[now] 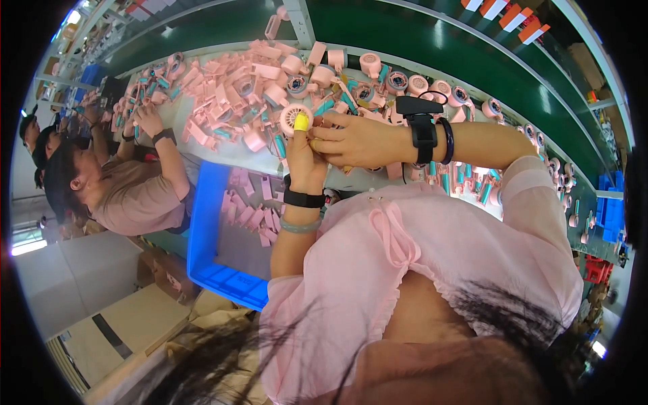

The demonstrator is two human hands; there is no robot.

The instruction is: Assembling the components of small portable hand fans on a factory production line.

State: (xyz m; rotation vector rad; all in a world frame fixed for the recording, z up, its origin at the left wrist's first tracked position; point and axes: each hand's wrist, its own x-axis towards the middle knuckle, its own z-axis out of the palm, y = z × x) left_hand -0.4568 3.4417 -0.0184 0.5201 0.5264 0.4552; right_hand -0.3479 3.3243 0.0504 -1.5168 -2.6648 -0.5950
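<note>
A small pink handheld fan (293,116), its round grille facing up, is held in my left hand (307,162). The thumb of that hand wears a yellow finger cover and presses on the grille's edge. From the right, my right hand (354,140) meets it with fingers curled together at the fan's lower side. What those fingertips pinch is partly hidden. Just beyond both hands lie pink housing pieces (226,84) in a large heap. More round fan heads (397,82) with teal cylindrical parts spread to the right.
Left of my lap stands a blue crate (209,226) with pink pieces inside. A green conveyor belt (378,34) runs along the far side of the white worktable (229,152). Co-workers sit at the left, one person's hand (148,120) over the parts. Orange-and-white boxes (515,18) sit far right.
</note>
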